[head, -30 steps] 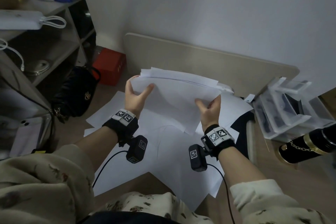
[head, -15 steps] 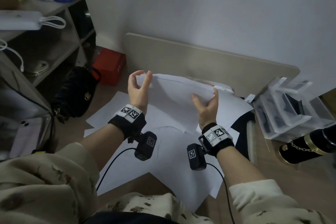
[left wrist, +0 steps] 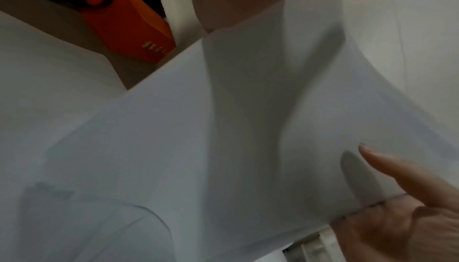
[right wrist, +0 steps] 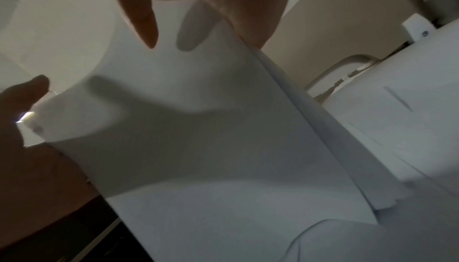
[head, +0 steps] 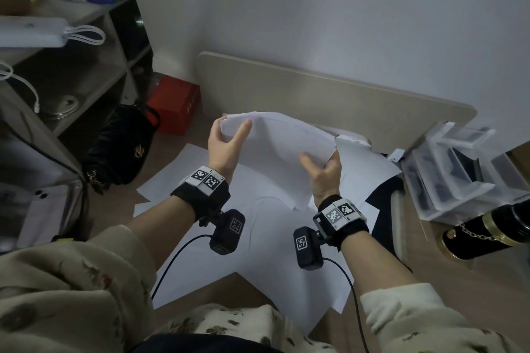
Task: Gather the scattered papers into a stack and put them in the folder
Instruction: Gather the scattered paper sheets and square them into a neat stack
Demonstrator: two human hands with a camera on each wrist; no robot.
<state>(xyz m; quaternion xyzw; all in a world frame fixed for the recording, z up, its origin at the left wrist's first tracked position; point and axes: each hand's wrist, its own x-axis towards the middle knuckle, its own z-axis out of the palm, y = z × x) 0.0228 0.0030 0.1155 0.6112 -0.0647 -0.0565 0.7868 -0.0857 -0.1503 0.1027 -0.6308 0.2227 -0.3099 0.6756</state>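
Observation:
I hold a stack of white papers (head: 281,146) up on edge above the floor, bowed a little. My left hand (head: 231,130) pinches its top left corner, thumb on the near face and fingers behind. My right hand (head: 321,160) grips its right edge in the same way. The stack (left wrist: 223,138) fills the left wrist view, and the stack (right wrist: 198,128) also fills the right wrist view. Several loose sheets (head: 258,252) lie spread underneath. A dark flat thing (head: 384,198), perhaps the folder, shows under the sheets at the right.
A beige board (head: 315,100) leans on the wall behind. A red box (head: 175,104), a black handbag (head: 120,149) and a shelf unit (head: 71,71) stand at the left. A clear plastic organiser (head: 459,169) and a black and gold cylinder (head: 487,229) lie at the right.
The stack has been tipped from nearly flat to standing on edge and lifted. My left hand has risen and shifted to the top left corner; my right hand has turned with the right edge.

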